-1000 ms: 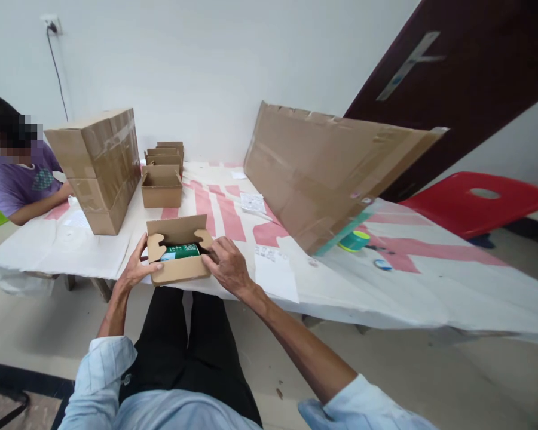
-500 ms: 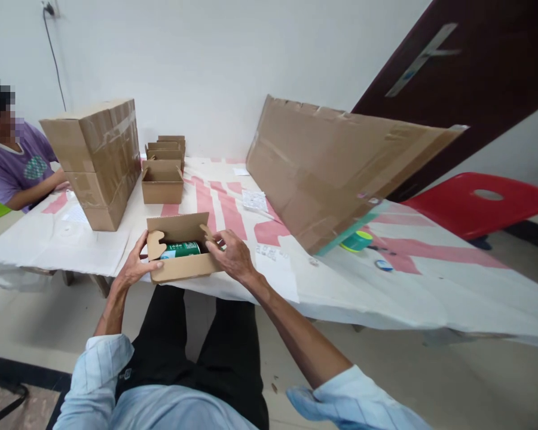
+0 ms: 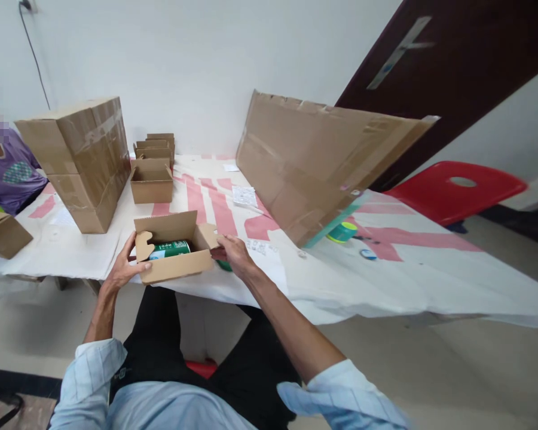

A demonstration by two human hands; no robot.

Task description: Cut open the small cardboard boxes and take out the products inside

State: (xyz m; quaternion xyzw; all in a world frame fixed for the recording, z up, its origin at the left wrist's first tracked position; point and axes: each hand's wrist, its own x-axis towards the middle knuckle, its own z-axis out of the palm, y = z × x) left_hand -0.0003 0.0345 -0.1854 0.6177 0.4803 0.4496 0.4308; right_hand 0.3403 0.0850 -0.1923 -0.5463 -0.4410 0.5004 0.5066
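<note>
A small open cardboard box [image 3: 177, 270] stands at the table's near edge with its lid raised at the back. Inside, on the left, lies a green, white and blue can [image 3: 171, 249]. My left hand [image 3: 124, 266] grips the box's left end, thumb on the front wall and fingers behind the side. My right hand [image 3: 235, 255] is closed at the right end, its fingers on the side flap [image 3: 207, 235], which is folded outward. A green object [image 3: 225, 265] shows partly under my right fingers; its kind is hidden.
Several open small boxes [image 3: 151, 190] stand in a row towards the wall. Left are a tall taped carton stack [image 3: 94, 161], another box [image 3: 6, 236] and a person in purple. A large cardboard sheet [image 3: 314, 161], green tape roll [image 3: 342, 232] and red chair [image 3: 457, 194] are right.
My right hand has shifted outward, and the right flap now opens away from the box. The view has turned slightly right. A box has appeared at the far left by the person.
</note>
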